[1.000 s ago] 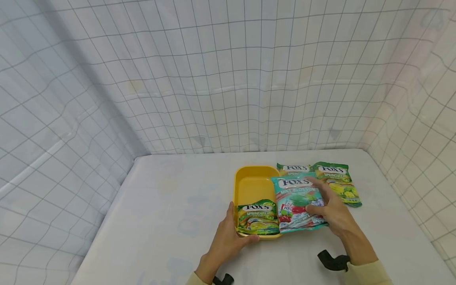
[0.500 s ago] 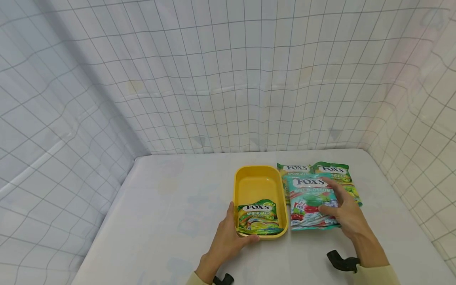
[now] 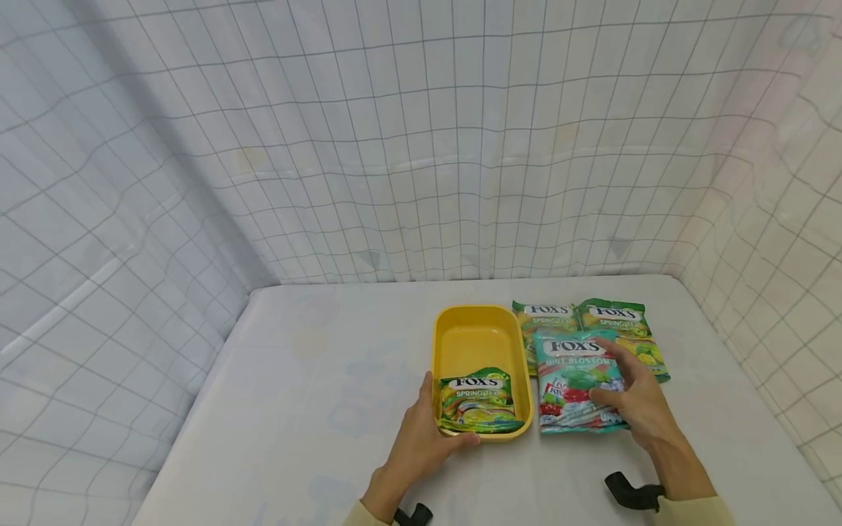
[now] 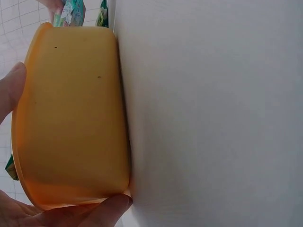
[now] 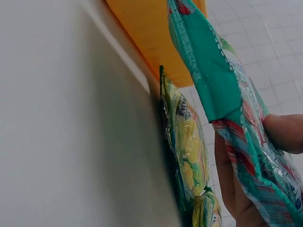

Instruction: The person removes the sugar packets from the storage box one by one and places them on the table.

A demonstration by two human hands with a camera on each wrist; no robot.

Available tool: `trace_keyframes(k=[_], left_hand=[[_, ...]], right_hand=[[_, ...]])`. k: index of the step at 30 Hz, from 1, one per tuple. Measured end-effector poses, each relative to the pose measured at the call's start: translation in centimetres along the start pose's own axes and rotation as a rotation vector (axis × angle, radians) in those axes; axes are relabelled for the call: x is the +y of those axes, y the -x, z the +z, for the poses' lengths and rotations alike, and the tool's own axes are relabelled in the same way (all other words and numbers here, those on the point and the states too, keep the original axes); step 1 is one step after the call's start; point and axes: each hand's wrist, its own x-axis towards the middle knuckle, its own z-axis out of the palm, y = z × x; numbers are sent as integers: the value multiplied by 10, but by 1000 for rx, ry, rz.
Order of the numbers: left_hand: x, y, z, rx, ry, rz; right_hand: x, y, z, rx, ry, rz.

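The turquoise bag [image 3: 571, 386] has been moved rightward, pinched by the right hand [image 3: 639, 402]; the yellow tray [image 3: 470, 343] is held by the left hand [image 3: 422, 438]

Soft, even light is washing over the surface [image 3: 329, 365], while the curtain [image 3: 460, 146] is showing bluish at left, warmer at right, its lines bowing near the edges. Both wrist views are looking dimmer; in the right one, a broad, blurry shadow is spreading and the bag [image 5: 232, 104] is glinting.
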Motion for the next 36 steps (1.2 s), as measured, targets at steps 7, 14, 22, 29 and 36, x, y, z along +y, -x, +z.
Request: trace_keyframes(k=[7, 14, 22, 29, 36], left_hand=[[-1, 0, 0, 6, -7, 16], [-1, -1, 0, 5, 1, 30], [0, 0, 0, 10, -8, 37], [0, 0, 0, 12, -12, 30], [-1, -1, 1, 13, 2, 47]], right_hand=[[5, 0, 10, -11, 6, 23], [12, -2, 16, -40, -19, 36], [19, -2, 20, -64, -25, 96], [22, -2, 21, -64, 9, 125], [15, 3, 26, -64, 86, 97]])
